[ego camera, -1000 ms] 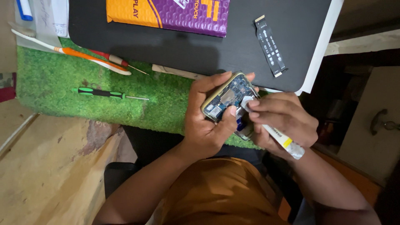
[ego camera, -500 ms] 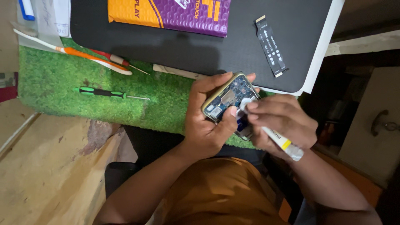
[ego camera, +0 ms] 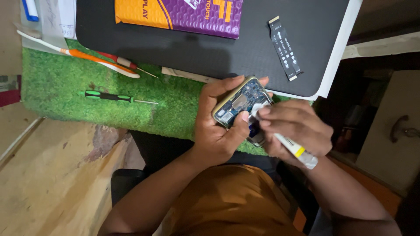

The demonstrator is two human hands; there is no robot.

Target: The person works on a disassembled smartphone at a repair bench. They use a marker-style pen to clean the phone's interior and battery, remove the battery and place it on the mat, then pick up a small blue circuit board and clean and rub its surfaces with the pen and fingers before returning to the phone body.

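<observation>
Left hand (ego camera: 216,131) clasps the opened phone (ego camera: 242,104) by its rigid edges, exposed circuitry likely fragile; right hand (ego camera: 295,126) pinches a soft glue tube (ego camera: 292,148).

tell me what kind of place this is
Most likely a phone repair bench. The left hand holds an opened phone with its circuit board bare, the right hand works on it holding a small white tube, and a green screwdriver and loose flex cable lie nearby.

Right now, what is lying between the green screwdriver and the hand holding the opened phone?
Only bare green grass-like mat lies between green screwdriver and left hand, in the head view.
</observation>
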